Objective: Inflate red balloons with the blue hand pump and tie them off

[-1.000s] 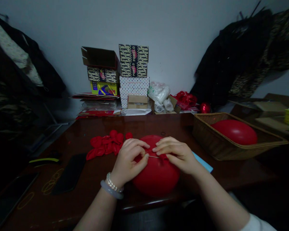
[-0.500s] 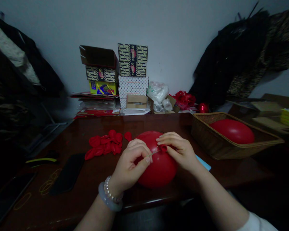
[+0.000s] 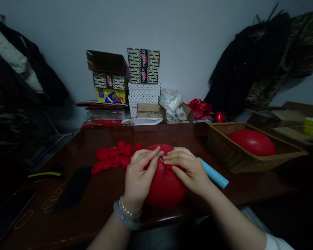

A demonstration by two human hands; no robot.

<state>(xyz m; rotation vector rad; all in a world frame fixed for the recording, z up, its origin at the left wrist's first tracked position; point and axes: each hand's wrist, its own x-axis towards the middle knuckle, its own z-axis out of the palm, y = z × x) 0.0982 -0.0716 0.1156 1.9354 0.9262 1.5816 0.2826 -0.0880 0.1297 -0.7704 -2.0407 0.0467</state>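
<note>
An inflated red balloon (image 3: 165,191) rests at the table's front edge, between my hands. My left hand (image 3: 139,172), with bracelets at the wrist, pinches a thin stretched rubber band (image 3: 159,158) between thumb and fingertips. The band runs across to the fingers of my right hand (image 3: 191,170), which is closed at the balloon's neck (image 3: 168,169). Whether the band is wound round the neck is hidden by the fingers. Just right of that hand lies a light-blue tube (image 3: 214,173).
Flat red balloons (image 3: 113,156) lie in a pile to the left. Nearby are a dark phone (image 3: 73,189) and loose rubber bands (image 3: 52,201). At right, a wicker basket (image 3: 236,162) holds another inflated balloon (image 3: 251,142). Boxes (image 3: 144,66) stand stacked at the back.
My left hand has turned upward, its fingertips now higher, pulling the band up and left. The balloon's neck and my right fingers have shifted slightly left and down. More of the blue tube shows.
</note>
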